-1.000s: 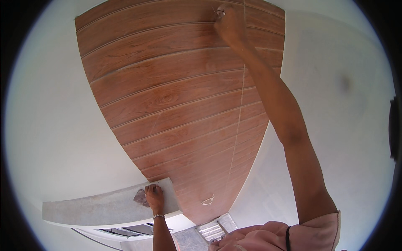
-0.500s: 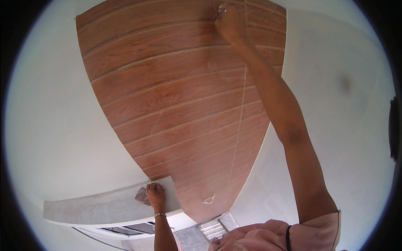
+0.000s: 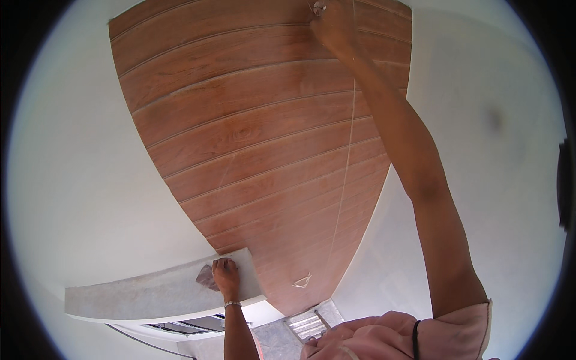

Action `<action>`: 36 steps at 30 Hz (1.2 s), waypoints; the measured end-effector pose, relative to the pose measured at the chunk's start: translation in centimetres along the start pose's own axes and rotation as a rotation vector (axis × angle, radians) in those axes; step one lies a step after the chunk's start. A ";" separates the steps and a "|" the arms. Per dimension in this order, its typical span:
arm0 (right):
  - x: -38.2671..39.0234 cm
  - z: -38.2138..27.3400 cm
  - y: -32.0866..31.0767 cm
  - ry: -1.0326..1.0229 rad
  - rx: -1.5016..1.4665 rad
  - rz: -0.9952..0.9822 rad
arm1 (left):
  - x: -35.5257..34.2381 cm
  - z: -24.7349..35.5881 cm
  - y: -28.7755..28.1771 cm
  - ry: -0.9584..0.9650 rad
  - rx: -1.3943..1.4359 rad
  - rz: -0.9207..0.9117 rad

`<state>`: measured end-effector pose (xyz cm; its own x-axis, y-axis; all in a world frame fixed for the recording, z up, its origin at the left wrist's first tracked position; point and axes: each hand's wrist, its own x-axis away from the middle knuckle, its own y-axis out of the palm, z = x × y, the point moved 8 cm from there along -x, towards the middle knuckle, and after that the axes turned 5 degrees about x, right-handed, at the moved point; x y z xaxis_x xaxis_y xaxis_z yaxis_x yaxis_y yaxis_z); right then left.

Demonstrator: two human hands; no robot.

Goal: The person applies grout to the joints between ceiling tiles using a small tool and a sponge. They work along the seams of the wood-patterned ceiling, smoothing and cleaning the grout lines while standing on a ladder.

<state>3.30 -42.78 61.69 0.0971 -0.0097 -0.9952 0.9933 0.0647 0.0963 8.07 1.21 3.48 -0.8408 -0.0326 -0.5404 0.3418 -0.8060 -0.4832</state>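
My right hand (image 3: 333, 29) reaches up to the top of a reddish-brown wood-grained plank surface (image 3: 240, 132). Its fingers are curled against the planks, around a small pale or shiny thing (image 3: 320, 8) too small to name. Lower left, my left hand (image 3: 226, 277), with a bracelet at the wrist, is closed on the grey ledge (image 3: 138, 294). A flat brownish piece (image 3: 206, 277) sticks out beside its fingers; whether it is cloth or paper I cannot tell.
Pale walls (image 3: 480, 198) flank the planks on both sides. A thin light line (image 3: 343, 186) runs down the planks, with a pale loop-shaped mark (image 3: 302, 280) lower down. Below the ledge are a dark-paned opening (image 3: 192, 325) and a dark cable (image 3: 144, 345).
The whole view has shifted slightly. My right hand stays at the top of the planks with a small change of angle; my left hand stays on the ledge beside the brownish piece.
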 end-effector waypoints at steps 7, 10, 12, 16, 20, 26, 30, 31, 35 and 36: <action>-0.7 0.7 0.9 -0.003 0.074 -0.096 | 0.0 -0.4 0.2 -0.052 -0.001 -0.033; -1.0 0.9 1.5 0.055 0.064 -0.187 | -0.1 -0.1 0.1 -0.035 0.004 -0.037; -1.0 1.1 1.8 0.143 0.066 -0.244 | 0.0 0.0 0.0 -0.034 -0.003 -0.034; -0.9 -0.1 0.5 0.078 0.057 -0.148 | 0.0 0.1 -0.1 -0.026 -0.012 -0.026; -0.9 -0.1 0.6 0.086 0.048 -0.176 | 0.1 -0.1 0.0 -0.029 -0.023 -0.028; -1.2 0.1 0.9 0.020 0.073 -0.142 | 0.2 -0.1 -0.2 -0.018 -0.005 -0.013; -1.3 0.9 1.6 0.076 0.122 -0.236 | 0.2 0.0 -0.3 -0.030 0.007 -0.011; -1.5 0.9 1.5 0.060 0.140 -0.229 | 0.2 0.2 -0.4 -0.027 0.012 -0.008; -1.9 0.6 1.6 0.022 0.166 -0.251 | 0.2 0.2 -0.5 -0.043 -0.008 -0.009; -2.0 0.7 1.7 0.019 0.166 -0.269 | 0.2 0.2 -0.4 -0.044 -0.009 -0.018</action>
<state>4.80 -43.33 63.82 -0.1697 0.0147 -0.9854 0.9802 -0.1013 -0.1703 7.66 1.42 3.75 -0.8644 -0.0440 -0.5008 0.3300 -0.8012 -0.4992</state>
